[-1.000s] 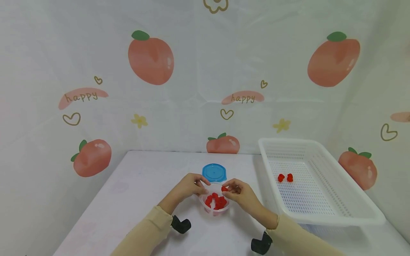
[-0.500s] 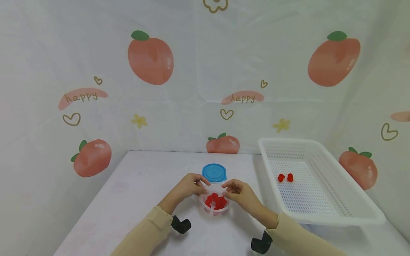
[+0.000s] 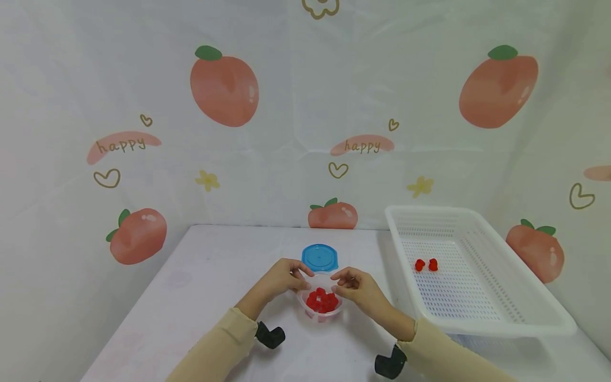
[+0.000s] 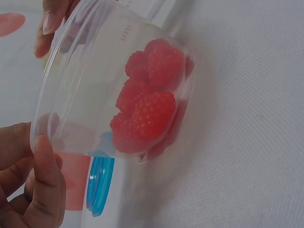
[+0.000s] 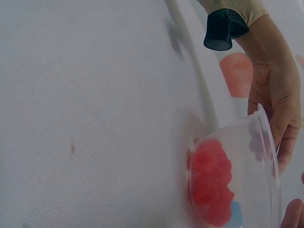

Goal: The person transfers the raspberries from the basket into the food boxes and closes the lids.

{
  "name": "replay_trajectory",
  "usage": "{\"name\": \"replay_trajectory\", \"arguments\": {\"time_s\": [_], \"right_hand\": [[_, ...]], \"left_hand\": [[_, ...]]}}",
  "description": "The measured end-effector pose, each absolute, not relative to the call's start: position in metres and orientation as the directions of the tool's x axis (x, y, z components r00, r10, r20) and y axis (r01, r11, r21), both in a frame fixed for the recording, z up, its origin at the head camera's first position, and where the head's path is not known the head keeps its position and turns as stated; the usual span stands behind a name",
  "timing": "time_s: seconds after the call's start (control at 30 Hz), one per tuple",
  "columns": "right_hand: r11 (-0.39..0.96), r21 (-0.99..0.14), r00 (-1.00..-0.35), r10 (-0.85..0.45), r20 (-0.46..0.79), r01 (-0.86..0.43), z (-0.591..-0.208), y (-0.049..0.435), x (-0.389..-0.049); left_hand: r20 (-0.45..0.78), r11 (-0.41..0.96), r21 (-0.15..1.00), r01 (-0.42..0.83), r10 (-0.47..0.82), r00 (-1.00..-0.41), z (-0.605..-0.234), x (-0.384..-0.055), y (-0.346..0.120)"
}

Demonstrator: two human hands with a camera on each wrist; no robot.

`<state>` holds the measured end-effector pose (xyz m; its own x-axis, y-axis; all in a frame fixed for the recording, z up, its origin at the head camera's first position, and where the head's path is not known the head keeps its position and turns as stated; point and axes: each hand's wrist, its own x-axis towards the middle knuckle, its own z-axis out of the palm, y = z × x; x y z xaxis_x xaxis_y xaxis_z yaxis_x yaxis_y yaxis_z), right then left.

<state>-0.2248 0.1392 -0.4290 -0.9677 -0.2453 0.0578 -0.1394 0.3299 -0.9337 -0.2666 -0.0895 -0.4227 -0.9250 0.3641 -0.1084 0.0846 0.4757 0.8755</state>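
A clear plastic tub point(image 3: 321, 317) stands on the table with several red raspberries point(image 3: 322, 301) in its bottom. At its left rim, my left hand point(image 3: 281, 277) pinches the wall between thumb and fingers; the left wrist view shows this left hand point(image 4: 40, 185) from close by. Over the tub's right rim is my right hand point(image 3: 359, 289), its fingers loosely bent and nothing seen between them. Only the fingertips point(image 5: 293, 216) of the right hand show in the right wrist view.
A blue lid point(image 3: 320, 258) lies just behind the tub. To the right stands a white perforated basket point(image 3: 482, 297) holding two red raspberries point(image 3: 426, 265). A printed cloth point(image 3: 286, 106) hangs behind the table.
The raspberry between my right fingers has been let go and dropped into the tub, where the gap among the berries is now filled. The left hand stays on the rim.
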Motion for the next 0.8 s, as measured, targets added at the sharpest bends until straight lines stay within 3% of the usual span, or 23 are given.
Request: {"name": "replay_trajectory", "arguments": {"time_s": [0.43,0.8], "right_hand": [[0.297,-0.940,-0.965,-0.244,0.096,-0.169,-0.424,0.143,-0.219],[0.208,-0.957,-0.959,-0.239,0.152,-0.203,-0.391,0.156,-0.212]], "left_hand": [[-0.114,0.470,0.879,0.077,0.363,-0.925,-0.422,-0.266,-0.089],[-0.110,0.476,0.876,0.081,0.360,-0.926,-0.424,-0.269,-0.089]]}}
